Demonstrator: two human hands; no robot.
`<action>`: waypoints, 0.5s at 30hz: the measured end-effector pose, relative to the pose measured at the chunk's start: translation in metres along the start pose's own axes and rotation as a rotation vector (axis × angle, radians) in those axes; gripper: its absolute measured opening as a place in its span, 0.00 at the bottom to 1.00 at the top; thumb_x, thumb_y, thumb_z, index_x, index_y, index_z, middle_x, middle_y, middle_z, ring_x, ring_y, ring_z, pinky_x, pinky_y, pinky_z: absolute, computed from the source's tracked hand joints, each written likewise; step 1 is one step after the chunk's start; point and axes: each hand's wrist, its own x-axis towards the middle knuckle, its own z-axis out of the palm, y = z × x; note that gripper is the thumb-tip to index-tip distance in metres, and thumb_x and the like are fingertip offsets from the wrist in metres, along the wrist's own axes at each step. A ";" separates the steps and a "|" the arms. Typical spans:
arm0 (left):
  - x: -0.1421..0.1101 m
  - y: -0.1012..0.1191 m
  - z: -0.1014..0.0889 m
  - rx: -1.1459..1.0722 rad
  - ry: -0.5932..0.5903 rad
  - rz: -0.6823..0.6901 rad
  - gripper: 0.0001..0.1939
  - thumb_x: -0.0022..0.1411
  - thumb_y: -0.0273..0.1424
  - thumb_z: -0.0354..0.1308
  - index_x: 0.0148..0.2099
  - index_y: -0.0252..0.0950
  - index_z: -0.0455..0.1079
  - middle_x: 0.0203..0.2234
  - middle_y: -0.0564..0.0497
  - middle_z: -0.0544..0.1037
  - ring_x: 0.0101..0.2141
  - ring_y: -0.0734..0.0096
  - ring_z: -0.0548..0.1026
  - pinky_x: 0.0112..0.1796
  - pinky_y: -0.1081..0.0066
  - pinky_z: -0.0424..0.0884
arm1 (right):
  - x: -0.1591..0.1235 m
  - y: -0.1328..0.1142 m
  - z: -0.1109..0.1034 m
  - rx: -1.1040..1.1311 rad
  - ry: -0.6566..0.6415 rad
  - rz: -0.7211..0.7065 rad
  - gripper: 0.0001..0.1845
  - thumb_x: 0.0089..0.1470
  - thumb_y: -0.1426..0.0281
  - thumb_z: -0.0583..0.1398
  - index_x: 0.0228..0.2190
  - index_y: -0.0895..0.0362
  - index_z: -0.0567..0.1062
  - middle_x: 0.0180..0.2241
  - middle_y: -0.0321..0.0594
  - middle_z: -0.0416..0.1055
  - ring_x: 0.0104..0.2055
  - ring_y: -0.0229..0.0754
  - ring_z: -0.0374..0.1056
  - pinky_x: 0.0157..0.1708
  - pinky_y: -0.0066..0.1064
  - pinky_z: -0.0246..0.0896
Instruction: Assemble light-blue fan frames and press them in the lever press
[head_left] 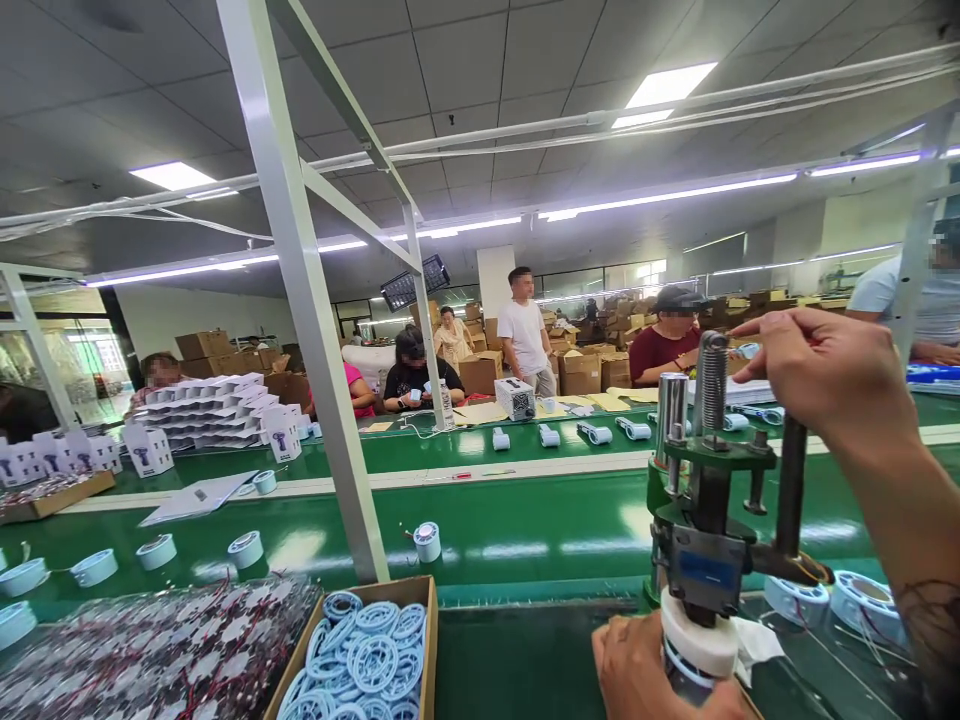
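Two bare hands are at work on a small press (705, 500) that stands at the near edge of a long green belt (525, 530). The right hand (825, 375) is up high. It is wrapped around the top of the black handle (791, 490) of the press, with its fingers closed on it. The left hand (645, 670) is down low, at the bottom edge of the picture. Its fingers are curled around a round white part (697, 640) that sits right under the press head. The white part touches the bottom of the press. A metal spring (712, 380) stands up on top of the press, just beside the right hand.

Near the left hand, to its left, is a brown box (360, 660) full of light blue rings. Beside that box lies a pile of small parts with red wires (150, 650). To the right of the press lie more round blue and white parts (862, 600). Some white rings (247, 548) lie here and there on the green belt.

Far across the belt, other people (525, 330) sit or stand at their own work. White boxes (210, 405) are stacked up on the left side. Brown boxes are piled up at the back of the room.
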 end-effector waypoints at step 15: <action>-0.020 -0.024 -0.020 -0.103 -0.192 0.078 0.41 0.58 0.43 0.68 0.69 0.37 0.62 0.62 0.43 0.72 0.63 0.47 0.65 0.65 0.49 0.59 | -0.102 -0.025 -0.056 0.232 0.270 -0.225 0.16 0.67 0.67 0.54 0.48 0.56 0.79 0.27 0.40 0.72 0.29 0.43 0.74 0.35 0.39 0.73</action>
